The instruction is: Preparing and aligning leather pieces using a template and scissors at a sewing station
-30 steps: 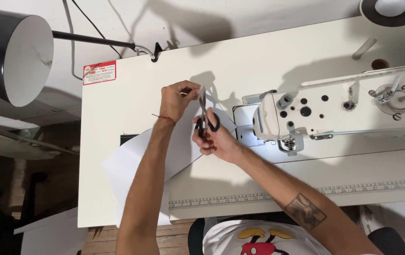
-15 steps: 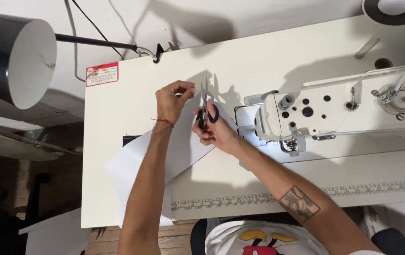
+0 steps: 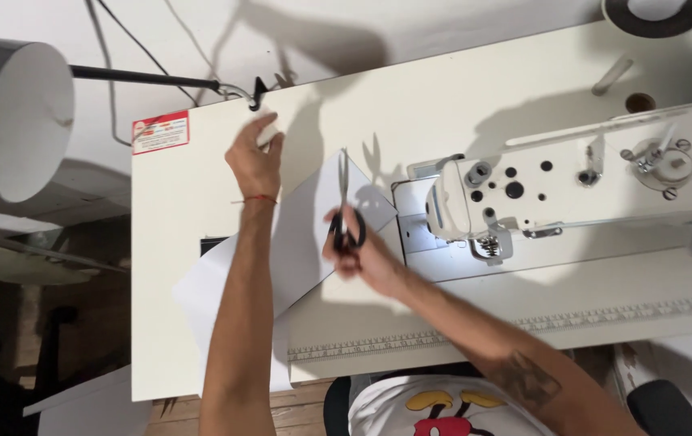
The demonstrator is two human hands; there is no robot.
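My right hand (image 3: 362,252) grips black-handled scissors (image 3: 343,211), blades pointing away from me over the far corner of a white sheet of fabric (image 3: 297,242). My left hand (image 3: 254,160) is stretched to the far left part of the table, fingers closed on a small white scrap (image 3: 266,129) near the lamp's clamp. A thin red string circles my left wrist. The white sheet lies flat under both forearms and hangs over the table's near edge.
A white sewing machine (image 3: 572,182) stands at the right on the cream table (image 3: 410,105). A black lamp arm (image 3: 152,77) with a large round shade (image 3: 15,121) reaches from the left. A red label (image 3: 160,132) is stuck near the table's far left corner. A ruler strip (image 3: 523,323) runs along the front edge.
My left hand has left the fabric by the scissors and moved far left toward the lamp clamp with a small white scrap. The right hand with the scissors stays over the sheet.
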